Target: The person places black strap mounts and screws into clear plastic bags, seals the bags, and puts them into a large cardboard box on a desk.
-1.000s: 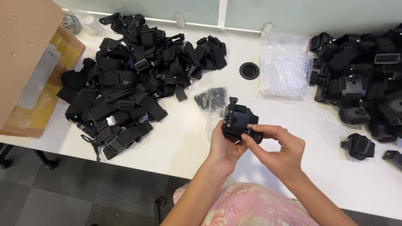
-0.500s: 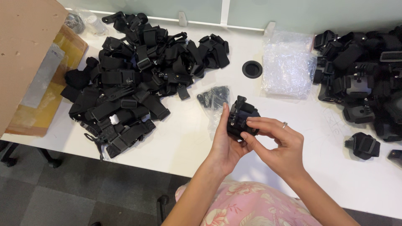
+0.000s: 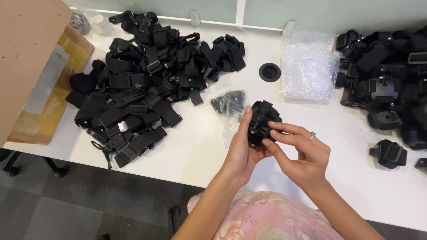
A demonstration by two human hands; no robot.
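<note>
From the head view, I hold a small black strap mount (image 3: 263,122) above the front half of the white desk (image 3: 195,151), just over my lap. My left hand (image 3: 242,153) cups it from the left and below, thumb side pressed along its edge, so it is clasped firmly. My right hand (image 3: 304,155) pinches its right side with the fingertips (image 3: 272,126), a ring on one finger.

The mount is held in the air by fingertips only. If my right pinch slips on the smooth plastic, I judge it could twist out of the left palm and drop onto the desk or my lap. Any loose strap end could also snag between my fingers; I cannot tell whether one hangs free.

The piece looks like hard matt plastic with ridged, hinged parts and woven webbing folded around it. Just behind it lies a clear crinkled bag of black parts (image 3: 227,103). Further left sprawls a big pile of black straps (image 3: 147,84), flat webbing with buckles. A glossy stack of clear bags (image 3: 309,66) sits behind, beside a round black cable hole (image 3: 270,72). More black mounts (image 3: 387,89) crowd the right, and a brown cardboard box (image 3: 31,58) stands at left.
</note>
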